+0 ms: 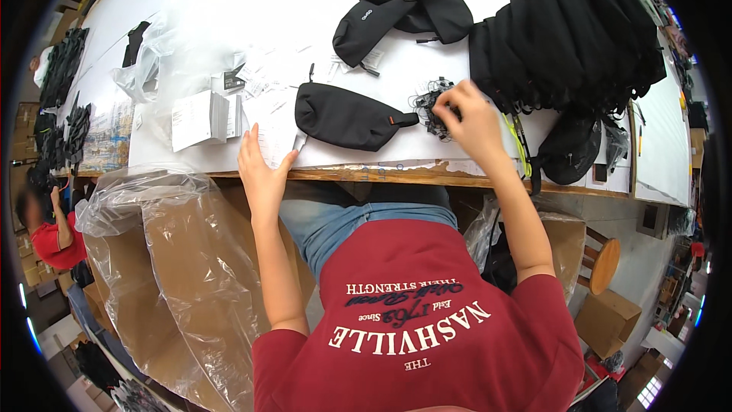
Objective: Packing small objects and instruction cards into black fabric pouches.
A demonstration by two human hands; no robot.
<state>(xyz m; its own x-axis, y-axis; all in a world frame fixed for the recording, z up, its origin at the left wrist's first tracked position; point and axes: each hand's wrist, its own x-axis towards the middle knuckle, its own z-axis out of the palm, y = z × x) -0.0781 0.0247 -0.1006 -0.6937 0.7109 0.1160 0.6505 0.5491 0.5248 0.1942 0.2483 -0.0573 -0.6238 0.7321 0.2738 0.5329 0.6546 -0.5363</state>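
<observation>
A black zippered pouch [347, 117] with a small orange tab at its right end lies on the white table in front of me. My left hand [261, 174] is at the table's front edge, fingers and thumb apart, beside white paper slips [276, 141] left of the pouch. Over a small tangle of thin black cords [433, 111], right of the pouch, my right hand [471, 120] is closed in a pinch. Whatever its fingertips hold is hidden by the fingers.
Black bags [404, 15] lie farther back, beside a large black heap of pouches [560, 42] at the right. White card stacks [200, 118] and clear plastic [152, 61] are at the left. A plastic-lined carton [183, 259] stands below the edge. Another person [59, 240] is far left.
</observation>
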